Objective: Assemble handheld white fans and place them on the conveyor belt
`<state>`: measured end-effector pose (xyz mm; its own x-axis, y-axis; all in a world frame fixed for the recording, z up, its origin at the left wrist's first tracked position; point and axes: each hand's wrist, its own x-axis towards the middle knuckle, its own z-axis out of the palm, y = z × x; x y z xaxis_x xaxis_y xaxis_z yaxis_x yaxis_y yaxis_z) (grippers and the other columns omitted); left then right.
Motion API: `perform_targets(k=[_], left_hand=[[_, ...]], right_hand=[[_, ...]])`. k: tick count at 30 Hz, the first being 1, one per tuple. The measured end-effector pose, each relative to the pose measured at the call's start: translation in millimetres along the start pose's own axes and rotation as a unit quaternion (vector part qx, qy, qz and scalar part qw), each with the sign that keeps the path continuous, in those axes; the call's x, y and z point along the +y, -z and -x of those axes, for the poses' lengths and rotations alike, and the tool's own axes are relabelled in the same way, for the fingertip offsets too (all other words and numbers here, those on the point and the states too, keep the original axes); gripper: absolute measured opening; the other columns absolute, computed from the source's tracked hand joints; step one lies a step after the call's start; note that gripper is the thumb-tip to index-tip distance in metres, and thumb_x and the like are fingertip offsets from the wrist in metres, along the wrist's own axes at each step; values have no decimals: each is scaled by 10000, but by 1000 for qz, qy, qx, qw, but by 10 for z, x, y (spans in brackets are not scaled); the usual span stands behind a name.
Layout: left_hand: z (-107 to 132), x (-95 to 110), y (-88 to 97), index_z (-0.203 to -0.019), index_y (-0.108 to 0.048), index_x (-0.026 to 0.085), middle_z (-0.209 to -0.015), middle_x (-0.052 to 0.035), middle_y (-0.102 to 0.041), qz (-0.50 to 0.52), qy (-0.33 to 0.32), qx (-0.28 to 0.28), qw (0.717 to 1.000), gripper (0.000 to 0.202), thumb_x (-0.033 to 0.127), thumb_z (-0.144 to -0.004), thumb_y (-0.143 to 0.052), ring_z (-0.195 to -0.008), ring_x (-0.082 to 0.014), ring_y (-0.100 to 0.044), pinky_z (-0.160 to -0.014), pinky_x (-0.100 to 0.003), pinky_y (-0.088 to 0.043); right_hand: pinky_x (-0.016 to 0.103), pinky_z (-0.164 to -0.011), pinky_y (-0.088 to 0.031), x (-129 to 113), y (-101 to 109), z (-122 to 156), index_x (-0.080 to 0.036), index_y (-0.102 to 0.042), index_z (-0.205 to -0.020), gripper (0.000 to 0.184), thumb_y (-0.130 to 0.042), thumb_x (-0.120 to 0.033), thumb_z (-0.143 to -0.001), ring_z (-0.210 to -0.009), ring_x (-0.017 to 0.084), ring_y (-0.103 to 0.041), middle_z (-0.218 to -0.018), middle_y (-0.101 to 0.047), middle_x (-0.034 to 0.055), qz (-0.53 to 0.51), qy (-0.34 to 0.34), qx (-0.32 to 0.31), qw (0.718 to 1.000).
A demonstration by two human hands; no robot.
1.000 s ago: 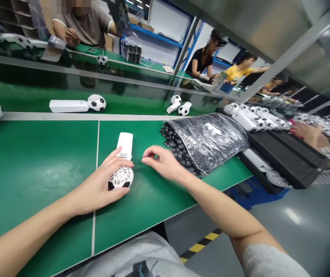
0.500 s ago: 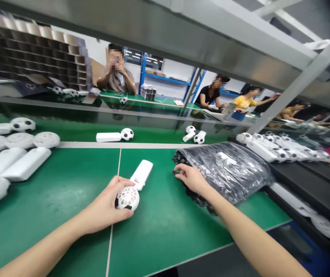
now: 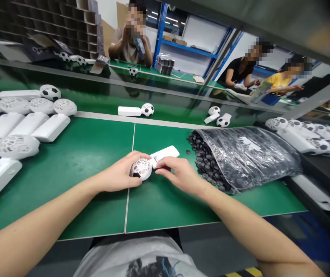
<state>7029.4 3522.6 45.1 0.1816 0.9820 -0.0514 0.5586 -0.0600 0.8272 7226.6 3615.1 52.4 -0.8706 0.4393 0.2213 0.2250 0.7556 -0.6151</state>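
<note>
My left hand (image 3: pixel 121 171) is wrapped round the ball-shaped head of a white handheld fan (image 3: pixel 142 169) with a vented grille and black football patches. The fan lies on the green table, its white handle pointing up to the right. At the joint between head and handle, my right hand (image 3: pixel 179 173) has its thumb and fingers pinched together; what they hold is hidden. To the right of it lies a clear plastic bag (image 3: pixel 248 154), its mouth spilling small black pieces (image 3: pixel 208 159) onto the table. One loose black piece (image 3: pixel 188 152) lies just outside the heap.
Rows of white fans (image 3: pixel 51 125) lie at left. Past the pale strip are another fan (image 3: pixel 130 111) and two folded football fans (image 3: pixel 218 116). More fans (image 3: pixel 305 134) sit on a black surface at right. Co-workers (image 3: pixel 131 42) sit beyond. A metal beam (image 3: pixel 268 23) crosses overhead.
My right hand has left the black pieces at the bag and come left to the fan's joint. My left hand still holds the fan head. The view has tilted downward.
</note>
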Motion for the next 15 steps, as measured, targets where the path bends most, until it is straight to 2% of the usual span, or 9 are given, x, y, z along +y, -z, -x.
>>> perform_targets(k=[2,4,7,11,15], left_hand=[[6,0,-11,-1162,-443,244,-1145,-27,-473,-1,-1,3,1000,509,180,-663,-520,-942,-185,-531,-790,-291,-455],[4,3,-46,-1153,-445,243,-1130,-25,-482,-6,-1,17,1000,507,180,-656,-523,-911,-182,-536,-751,-283,-459],[-28,12,-142,-1120,-455,232,-1094,-27,-500,-17,19,71,997,489,234,-646,-571,-906,-197,-533,-752,-307,-454],[-85,11,-274,-1027,-491,210,-1026,-38,-527,-23,28,145,989,403,318,-656,-604,-939,-223,-526,-800,-357,-440],[-83,-1,-329,-993,-497,216,-997,-38,-540,-28,-10,177,984,340,241,-663,-577,-960,-226,-523,-837,-374,-430]], right_hand=[[241,-647,-426,-15,-28,-37,-187,-604,-819,74,-543,-220,-843,-674,120,-540,-757,-615,2,-28,-3,-23,999],[260,-687,-432,-11,-42,-77,-189,-611,-809,71,-550,-211,-838,-728,135,-547,-781,-620,12,-30,25,-39,998],[288,-731,-431,17,-53,-119,-199,-626,-794,62,-572,-210,-824,-799,158,-546,-798,-624,23,-23,64,-41,997],[271,-684,-431,74,-94,-132,-185,-599,-738,77,-600,-220,-806,-718,138,-542,-732,-604,9,-56,34,-8,998],[259,-645,-415,120,-166,-155,-185,-567,-698,145,-621,-282,-792,-665,127,-516,-694,-576,-6,-47,7,6,999]])
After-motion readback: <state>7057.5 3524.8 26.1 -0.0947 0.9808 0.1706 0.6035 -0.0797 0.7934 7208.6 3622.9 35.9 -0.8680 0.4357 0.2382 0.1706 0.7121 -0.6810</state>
